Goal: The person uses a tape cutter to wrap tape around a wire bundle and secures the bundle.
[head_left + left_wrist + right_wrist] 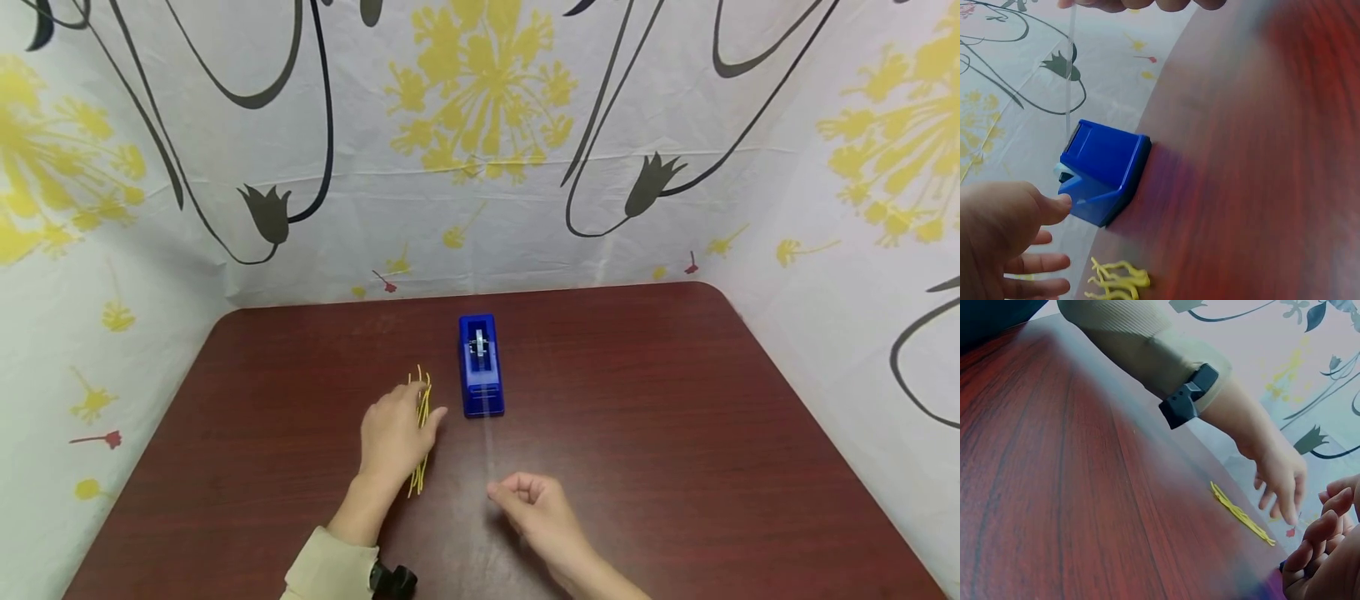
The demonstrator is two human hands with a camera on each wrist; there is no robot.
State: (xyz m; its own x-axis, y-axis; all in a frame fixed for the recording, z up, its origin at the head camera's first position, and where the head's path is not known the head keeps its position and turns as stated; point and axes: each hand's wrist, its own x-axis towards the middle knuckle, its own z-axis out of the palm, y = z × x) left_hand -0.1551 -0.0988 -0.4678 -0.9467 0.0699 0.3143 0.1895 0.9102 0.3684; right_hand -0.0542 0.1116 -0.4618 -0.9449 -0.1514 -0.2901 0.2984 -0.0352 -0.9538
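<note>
A blue tape dispenser [487,402] [1107,153] stands on the table. From its front a clear strip of tape [489,446] [1070,75] stretches toward the near side. My right hand [542,512] [1335,562] pinches the free end of that strip between thumb and fingertips. My left hand [393,429] [997,228] is over a bundle of thin yellow strands [418,479] [1241,515] left of the dispenser, partly covering it in the head view. Its fingers are spread and loosely extended, gripping nothing; in both wrist views it appears apart from the strands.
The dark reddish-brown wooden table [675,433] has rounded far corners. White cloth [360,242] with yellow and grey flower prints hangs behind it and at both sides. A black wrist camera [1188,397] is strapped over the left sleeve [330,560].
</note>
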